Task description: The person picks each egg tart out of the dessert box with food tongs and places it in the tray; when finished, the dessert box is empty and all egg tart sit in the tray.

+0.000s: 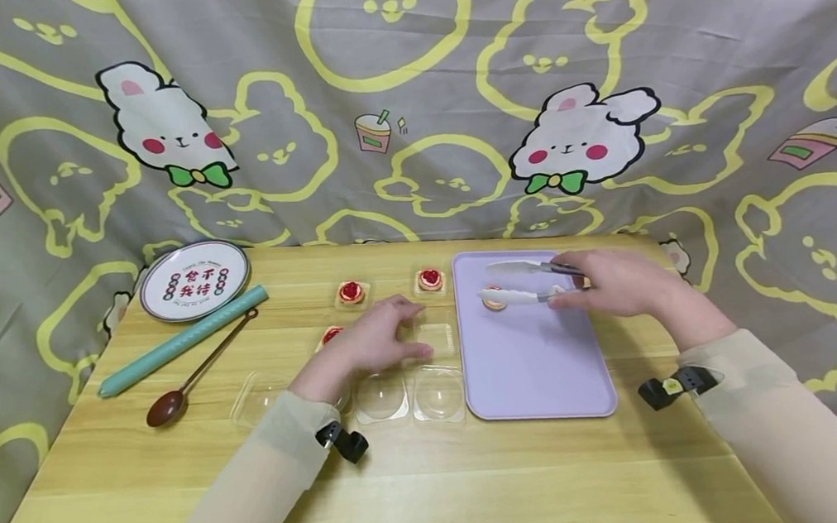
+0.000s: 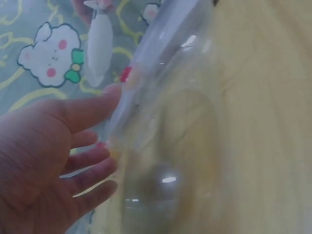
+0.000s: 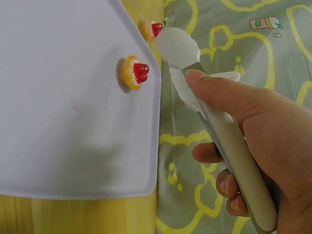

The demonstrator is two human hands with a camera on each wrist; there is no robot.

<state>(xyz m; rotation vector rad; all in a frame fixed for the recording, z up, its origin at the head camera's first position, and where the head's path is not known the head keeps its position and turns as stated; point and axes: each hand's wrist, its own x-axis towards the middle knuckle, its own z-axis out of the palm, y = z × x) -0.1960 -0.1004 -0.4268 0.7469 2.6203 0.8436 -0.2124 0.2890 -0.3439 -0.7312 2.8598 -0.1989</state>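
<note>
My right hand (image 1: 614,279) grips a pair of tongs (image 3: 234,156) with white tips, held spread above the lavender tray (image 1: 540,367). Below the tips, a small tart (image 3: 128,73) with red topping and a yellow crust lies on the tray. My left hand (image 1: 366,341) is over the clear plastic boxes, nearest to an empty one (image 1: 438,339); its fingers are spread and hold nothing in the left wrist view (image 2: 44,161). Tarts sit in clear boxes at the back, one tart (image 1: 351,292) left and another tart (image 1: 431,279) right. A third tart (image 1: 331,335) is partly hidden by my left hand.
Empty clear boxes (image 1: 437,393) stand in a front row, some behind my left arm. On the left lie a white plate (image 1: 196,281), a teal rolling pin (image 1: 182,342) and a brown spoon (image 1: 167,407). A patterned curtain (image 1: 405,113) hangs behind the wooden table (image 1: 483,488).
</note>
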